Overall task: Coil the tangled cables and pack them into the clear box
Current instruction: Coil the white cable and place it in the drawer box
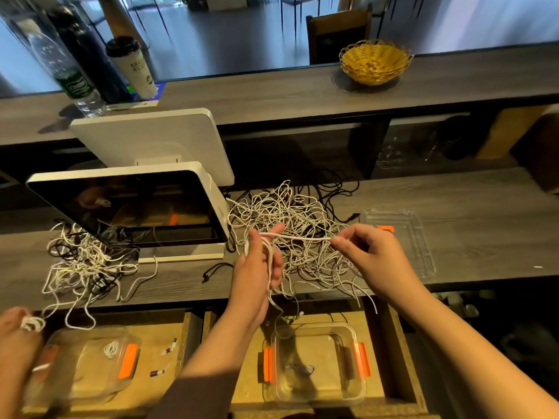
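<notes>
while looped round left hand (260,261), white cable (302,238) in right hand (367,255) pinch

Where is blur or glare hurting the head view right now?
Head view: the bottom-left corner smears, blurring another person's hand; wide-angle bending tilts the bottle; the screen throws reflections; the left hand, right hand and white cable between them stay sharp.

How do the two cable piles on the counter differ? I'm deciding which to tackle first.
The pile beside the hands is larger and is being worked; the pile left of the screen is smaller and trails over the counter edge. Both mix white and black cables.
</notes>
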Available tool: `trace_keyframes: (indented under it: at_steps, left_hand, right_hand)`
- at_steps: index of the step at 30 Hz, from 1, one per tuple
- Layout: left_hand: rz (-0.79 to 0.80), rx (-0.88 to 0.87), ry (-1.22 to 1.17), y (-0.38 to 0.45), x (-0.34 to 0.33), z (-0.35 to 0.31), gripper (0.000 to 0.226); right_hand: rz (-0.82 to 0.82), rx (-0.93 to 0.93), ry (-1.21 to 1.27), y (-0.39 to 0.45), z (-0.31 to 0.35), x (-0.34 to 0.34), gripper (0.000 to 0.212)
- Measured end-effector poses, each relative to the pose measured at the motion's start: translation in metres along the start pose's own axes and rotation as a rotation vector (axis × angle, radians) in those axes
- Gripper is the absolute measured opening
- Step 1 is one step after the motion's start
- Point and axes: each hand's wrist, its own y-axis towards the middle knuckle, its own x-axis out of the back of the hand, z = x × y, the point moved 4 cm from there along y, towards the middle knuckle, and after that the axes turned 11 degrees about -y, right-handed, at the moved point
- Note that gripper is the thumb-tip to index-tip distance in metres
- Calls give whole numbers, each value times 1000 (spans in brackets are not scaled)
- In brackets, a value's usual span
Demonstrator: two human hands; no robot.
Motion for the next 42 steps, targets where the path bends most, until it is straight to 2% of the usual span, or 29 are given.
trace_keyframes:
  at_steps: [4, 7, 11, 14, 20, 24, 29, 32, 34, 37, 42]
  left_hand:
    - [-57, 16, -253, 6, -10, -11, 59]
    - [-86, 68, -473, 8, -20, -16, 58]
    - [-139, 95, -640, 5, -24, -15, 59]
    - [-163, 87, -668, 8, -18, -11, 63]
    - [-180, 58, -594, 10, -14, -5, 64]
    - [-125, -3, -463, 4, -14, -2, 62]
    - [-29, -49, -148, -6, -23, 9, 55]
    - [58, -66, 90, -15, -28, 14, 54]
    - [114, -5, 201, -21, -32, 20, 52]
    - [190, 175, 244, -35, -41, 27, 56]
    - [243, 341, 183, -42, -42, 34, 81]
  right_hand:
    - [110, 57, 82, -9, 18, -5, 10]
    - [149, 23, 75, -16, 21, -18, 13]
    - [234, -15, -42, -27, 21, -36, 18]
    - [286, 15, -177, -35, 25, -48, 26]
    - [316, 63, -325, -51, 33, -62, 34]
    - [328, 125, -356, -63, 40, -67, 33]
    - [315, 162, -444, -69, 45, -64, 34]
    - [279, 175, -462, -72, 52, -54, 25]
    - [267, 172, -426, -73, 55, -46, 15]
    - [241, 222, -465, -71, 57, -35, 6]
    - [109, 298, -515, -65, 50, -21, 14]
